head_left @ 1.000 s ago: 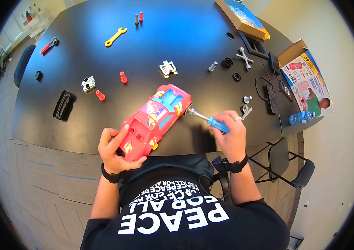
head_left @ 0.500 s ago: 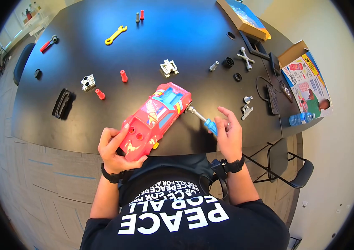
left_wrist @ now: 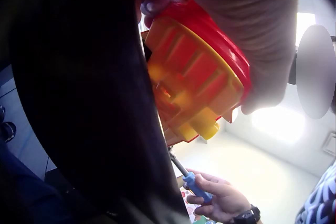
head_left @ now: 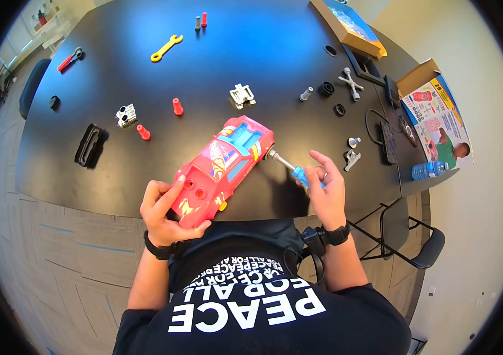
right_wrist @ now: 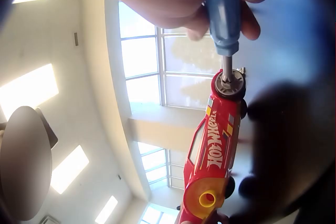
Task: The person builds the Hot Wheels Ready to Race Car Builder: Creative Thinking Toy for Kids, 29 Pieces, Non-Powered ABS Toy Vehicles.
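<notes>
A red toy car [head_left: 222, 168] is held over the table's near edge by the left hand [head_left: 165, 216], thumb on one side and fingers on the other at its lower end. The right hand [head_left: 327, 192] holds the blue handle of a screwdriver [head_left: 300, 175], index finger raised off it. In the right wrist view the screwdriver's shaft [right_wrist: 227, 64] meets the centre of a grey wheel [right_wrist: 230, 84] on the car, and a yellow hub [right_wrist: 207, 199] shows at the other end. The left wrist view shows the car's yellow underside [left_wrist: 194, 71].
On the table [head_left: 145, 195] lie a yellow wrench [head_left: 167, 48], red pegs [head_left: 177, 107], silver parts [head_left: 242, 96], a black part [head_left: 90, 145], black rings [head_left: 326, 89] and a cross-shaped tool [head_left: 351, 84]. A bottle [head_left: 429, 170] and printed box [head_left: 438, 118] stand at right.
The right hand's fingers have loosened and shifted on the screwdriver handle, with the index finger lifting away. The left hand and the car have hardly moved.
</notes>
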`<state>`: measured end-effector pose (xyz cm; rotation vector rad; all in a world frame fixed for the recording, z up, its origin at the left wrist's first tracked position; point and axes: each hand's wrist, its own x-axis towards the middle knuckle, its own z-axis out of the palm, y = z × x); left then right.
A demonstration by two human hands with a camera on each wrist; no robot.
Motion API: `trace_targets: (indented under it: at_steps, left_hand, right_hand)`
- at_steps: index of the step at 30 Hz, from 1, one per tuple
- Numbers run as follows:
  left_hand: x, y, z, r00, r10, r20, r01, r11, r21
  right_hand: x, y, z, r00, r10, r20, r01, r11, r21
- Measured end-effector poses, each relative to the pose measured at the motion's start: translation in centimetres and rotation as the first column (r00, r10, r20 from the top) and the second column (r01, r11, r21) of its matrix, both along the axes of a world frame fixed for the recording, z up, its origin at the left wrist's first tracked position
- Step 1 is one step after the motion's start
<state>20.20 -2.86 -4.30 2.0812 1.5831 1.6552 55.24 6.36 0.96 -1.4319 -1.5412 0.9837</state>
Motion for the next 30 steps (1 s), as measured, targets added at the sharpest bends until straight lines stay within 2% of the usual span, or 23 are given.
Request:
trace_targets:
  at_steps: [1, 2, 4, 5, 7, 8, 10, 11, 13, 14, 16, 17, 19, 20, 22, 23, 25, 26, 28, 29, 30]
  left_hand:
    - [0.0, 0.0, 0.0, 1.000, 0.002, -0.001, -0.002, 1.000, -0.005]
    - [-0.1, 0.1, 0.1, 1.000, 0.003, -0.002, -0.003, 1.000, -0.004]
    - [-0.1, 0.1, 0.2, 1.000, 0.001, -0.027, -0.001, 1.000, 0.017]
    - [-0.1, 0.1, 0.1, 1.000, 0.002, -0.027, -0.001, 1.000, 0.017]
    - [0.0, 0.0, 0.1, 1.000, 0.007, -0.013, -0.007, 1.000, 0.000]
    - [0.0, 0.1, 0.2, 1.000, 0.006, -0.013, -0.006, 1.000, 0.001]
    - [0.0, 0.1, 0.3, 1.000, 0.007, -0.028, -0.007, 1.000, 0.011]
    - [0.0, 0.1, 0.3, 1.000, 0.007, -0.028, -0.007, 1.000, 0.010]
    - [0.0, 0.1, 0.3, 1.000, 0.004, -0.021, -0.004, 1.000, 0.009]
    - [0.0, 0.2, 0.3, 1.000, 0.004, -0.021, -0.003, 1.000, 0.010]
    - [0.0, 0.2, 0.3, 1.000, 0.005, -0.026, -0.004, 1.000, 0.011]
    - [0.0, 0.1, 0.3, 1.000, 0.007, -0.026, -0.006, 1.000, 0.011]
    - [0.0, 0.1, 0.2, 1.000, 0.004, -0.022, -0.004, 1.000, -0.004]
    - [0.0, 0.1, 0.2, 1.000, 0.002, -0.021, -0.002, 1.000, -0.003]
    - [0.0, 0.2, 0.1, 1.000, 0.003, -0.019, -0.003, 1.000, 0.003]
    - [0.0, 0.2, 0.1, 1.000, 0.004, -0.018, -0.004, 1.000, 0.002]
    - [0.0, 0.1, 0.1, 1.000, 0.008, -0.017, -0.008, 1.000, -0.010]
    - [0.0, 0.1, 0.2, 1.000, 0.007, -0.016, -0.007, 1.000, -0.010]
    - [0.1, 0.2, 0.3, 1.000, 0.007, -0.019, -0.007, 1.000, 0.001]
    - [0.0, 0.2, 0.2, 1.000, 0.007, -0.019, -0.007, 1.000, 0.001]
    - [0.0, 0.2, 0.2, 1.000, 0.005, -0.017, -0.005, 1.000, 0.003]
  right_hand:
    - [-0.1, 0.2, 0.0, 0.994, -0.029, -0.104, 0.019, 0.995, -0.094]
    - [-0.3, 0.0, 0.2, 0.994, -0.029, -0.105, 0.019, 0.995, -0.094]
    - [-1.0, -0.8, 0.9, 0.965, -0.070, 0.251, -0.003, 0.960, 0.280]
    - [-0.7, -0.5, 0.6, 0.966, -0.069, 0.251, -0.004, 0.960, 0.280]
    - [0.0, 0.1, 0.0, 0.998, -0.001, -0.056, -0.005, 0.994, -0.107]
    - [0.0, 0.0, 0.0, 0.998, -0.002, -0.056, -0.004, 0.994, -0.107]
    - [-0.4, -0.4, 0.2, 0.962, -0.037, 0.270, -0.035, 0.966, 0.258]
    - [-0.3, -0.3, 0.3, 0.962, -0.036, 0.270, -0.036, 0.966, 0.257]
    - [0.1, 0.0, 0.3, 0.999, 0.036, -0.022, -0.039, 0.992, -0.123]
    - [0.1, 0.1, 0.0, 0.999, 0.036, -0.022, -0.038, 0.992, -0.122]
    - [-0.2, 0.2, -0.5, 0.998, -0.012, 0.066, 0.007, 0.997, 0.082]
    - [-0.3, 0.1, -0.1, 0.998, -0.010, 0.066, 0.005, 0.997, 0.082]
    - [-0.5, -0.3, 1.0, 0.980, 0.027, 0.195, -0.035, 0.999, 0.036]
    - [-0.3, -0.2, 0.6, 0.980, 0.026, 0.195, -0.033, 0.999, 0.036]
    - [-0.2, 0.3, -0.2, 1.000, -0.012, 0.000, 0.012, 0.997, -0.076]
    - [-0.2, 0.2, -0.1, 1.000, -0.011, 0.000, 0.011, 0.997, -0.076]
    - [-0.6, -0.2, 0.5, 0.970, 0.016, 0.241, -0.054, 0.987, 0.152]
    - [-0.3, 0.0, 0.5, 0.970, 0.016, 0.242, -0.054, 0.987, 0.152]
    - [0.1, 0.6, 0.6, 0.996, 0.085, -0.005, -0.083, 0.969, -0.233]
    - [-0.3, 0.4, 0.8, 0.996, 0.085, -0.005, -0.084, 0.969, -0.232]
    - [-0.9, -0.1, 1.2, 0.986, 0.100, 0.133, -0.093, 0.994, -0.053]
